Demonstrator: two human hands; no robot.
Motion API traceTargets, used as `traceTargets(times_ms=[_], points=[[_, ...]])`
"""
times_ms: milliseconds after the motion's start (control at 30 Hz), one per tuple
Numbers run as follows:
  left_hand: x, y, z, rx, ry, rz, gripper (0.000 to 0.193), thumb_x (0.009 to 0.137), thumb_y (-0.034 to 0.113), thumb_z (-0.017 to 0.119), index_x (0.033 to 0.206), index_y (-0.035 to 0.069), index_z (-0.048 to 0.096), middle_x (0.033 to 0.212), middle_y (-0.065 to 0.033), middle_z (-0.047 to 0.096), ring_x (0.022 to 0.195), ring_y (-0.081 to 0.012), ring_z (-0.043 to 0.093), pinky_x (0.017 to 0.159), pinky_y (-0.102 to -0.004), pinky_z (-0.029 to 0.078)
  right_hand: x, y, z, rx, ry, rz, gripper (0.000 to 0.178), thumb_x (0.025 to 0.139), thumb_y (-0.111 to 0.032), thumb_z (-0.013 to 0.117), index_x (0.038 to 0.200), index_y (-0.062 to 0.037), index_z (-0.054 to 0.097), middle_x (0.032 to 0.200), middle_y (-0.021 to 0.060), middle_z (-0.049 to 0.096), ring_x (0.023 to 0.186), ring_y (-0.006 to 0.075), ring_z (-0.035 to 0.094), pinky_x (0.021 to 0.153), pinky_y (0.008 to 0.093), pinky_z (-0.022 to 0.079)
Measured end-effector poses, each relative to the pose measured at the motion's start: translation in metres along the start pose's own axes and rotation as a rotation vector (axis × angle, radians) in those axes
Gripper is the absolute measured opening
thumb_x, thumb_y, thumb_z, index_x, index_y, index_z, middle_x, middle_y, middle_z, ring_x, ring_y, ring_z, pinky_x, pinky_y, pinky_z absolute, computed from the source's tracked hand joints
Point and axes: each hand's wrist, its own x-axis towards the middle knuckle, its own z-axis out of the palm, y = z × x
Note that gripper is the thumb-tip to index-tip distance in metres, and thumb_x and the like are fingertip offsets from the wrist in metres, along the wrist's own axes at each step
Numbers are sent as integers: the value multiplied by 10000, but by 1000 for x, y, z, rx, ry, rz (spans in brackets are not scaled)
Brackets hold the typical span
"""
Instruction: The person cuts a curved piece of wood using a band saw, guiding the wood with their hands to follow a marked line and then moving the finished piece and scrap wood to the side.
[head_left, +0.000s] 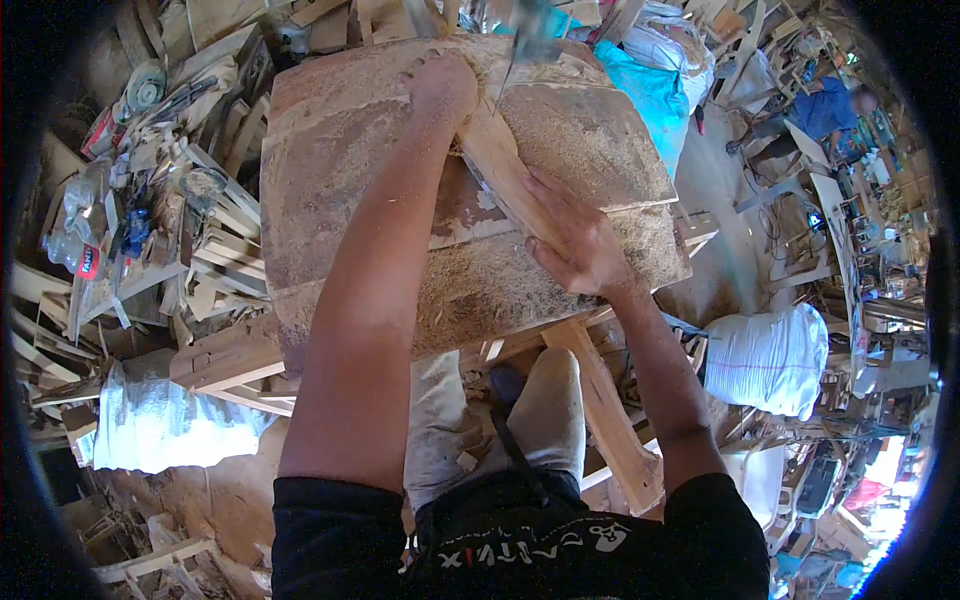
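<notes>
A long, curved wooden piece (503, 165) lies slantwise across a worn wooden work table (345, 150) dusted with sawdust. My right hand (580, 240) is wrapped round its near end, thumb on one side and fingers on the other. Farther off, my left hand (442, 88) bears down on the far part of the same piece with its fingers curled. Just right of that hand, a thin saw blade (507, 80) comes down beside the wood, below a blurred machine part (540, 22). The undersides of both hands are hidden.
Offcuts (225, 250) are heaped left of the table, with a plastic bottle (72, 252) and an angle grinder (145, 85). White sacks (768, 360) stand right and left. A turquoise bag (645, 95) touches the table's far right side. Another person (825, 110) is at the far right.
</notes>
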Motion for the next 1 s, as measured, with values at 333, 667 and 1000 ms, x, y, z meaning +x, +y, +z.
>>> traceTargets(times_ms=[333, 667, 1000], points=[[17, -10, 13, 81, -20, 44, 433, 988, 231, 562, 1355, 10, 627, 1392, -204, 642, 1365, -390, 545, 1147, -680, 361, 3, 4, 2, 3, 15, -22, 780, 849, -162, 739, 1549, -19, 427, 1557, 248, 468, 1350, 454, 548, 1114, 496, 493], [1, 5, -2, 57, 52, 65, 356, 930, 198, 594, 1197, -8, 709, 1230, -226, 713, 1146, -378, 693, 1001, -554, 508, 3, 5, -1, -21, 42, -42, 774, 834, -146, 762, 1532, -25, 449, 1562, 218, 480, 1348, 452, 551, 1097, 498, 508], [15, 18, 13, 22, -104, 6, 420, 988, 211, 550, 1360, 31, 625, 1427, -210, 625, 1363, -397, 568, 1192, -693, 279, -5, 16, -2, -38, 11, 11, 793, 864, -186, 754, 1567, -53, 412, 1578, 208, 461, 1356, 445, 545, 1100, 507, 503]])
